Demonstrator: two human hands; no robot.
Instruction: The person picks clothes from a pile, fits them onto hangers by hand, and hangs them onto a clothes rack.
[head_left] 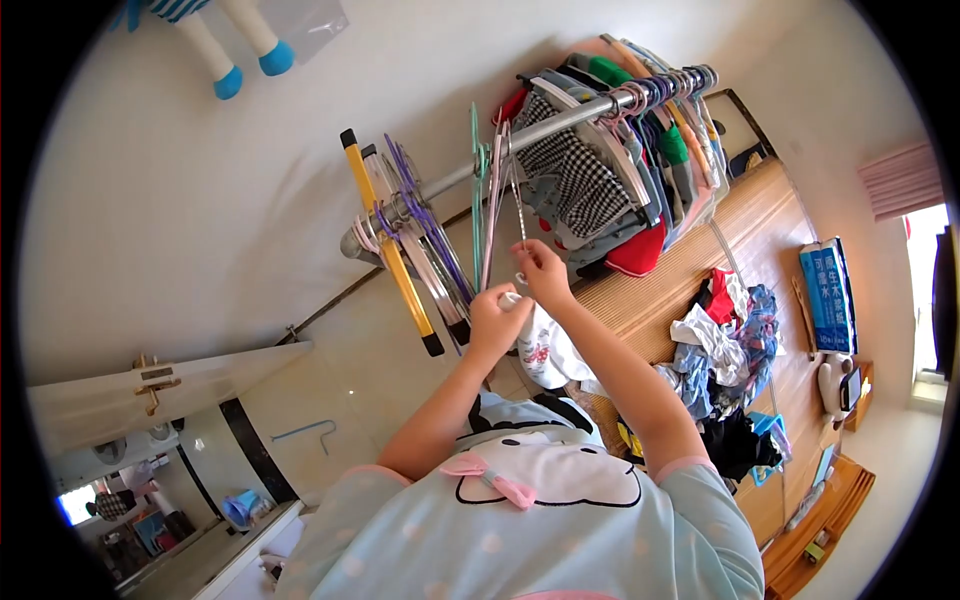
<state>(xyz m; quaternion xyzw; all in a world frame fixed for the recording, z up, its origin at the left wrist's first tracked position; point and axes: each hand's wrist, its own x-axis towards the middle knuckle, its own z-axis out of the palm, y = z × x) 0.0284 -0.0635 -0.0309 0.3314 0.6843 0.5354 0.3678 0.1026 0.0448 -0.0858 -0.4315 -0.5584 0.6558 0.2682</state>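
Pale-walled room, glossy floor point(340, 430) at lower left, window light at far right.

Nearest: mint shirt point(610, 545) on the wearer. Left hand point(499, 320) clamped on a white garment point(541, 366) with a red print; cloth gathered at the grip, rest hanging, probably bunched so it won't slip. Right hand point(543, 275) just beyond, apart from the left, pinched on the lower end of a thin pale hanger point(519, 205), likely to steady it. Exact finger contact partly hidden.

Next out: metal rail point(560, 120). Bare hangers at its near end, yellow point(405, 265) and purple point(430, 225) among them, perhaps kept there for easy reach. Filled hangers crowd the far end, checked cloth point(585, 185) foremost; close packing presumably saves rail space.

Beyond, right: brown slatted surface point(625, 320) bearing a loose clothes pile point(725, 345), tangled, seemingly unsorted. Blue package point(828, 295) upright past the pile, toward the surface's far right edge.
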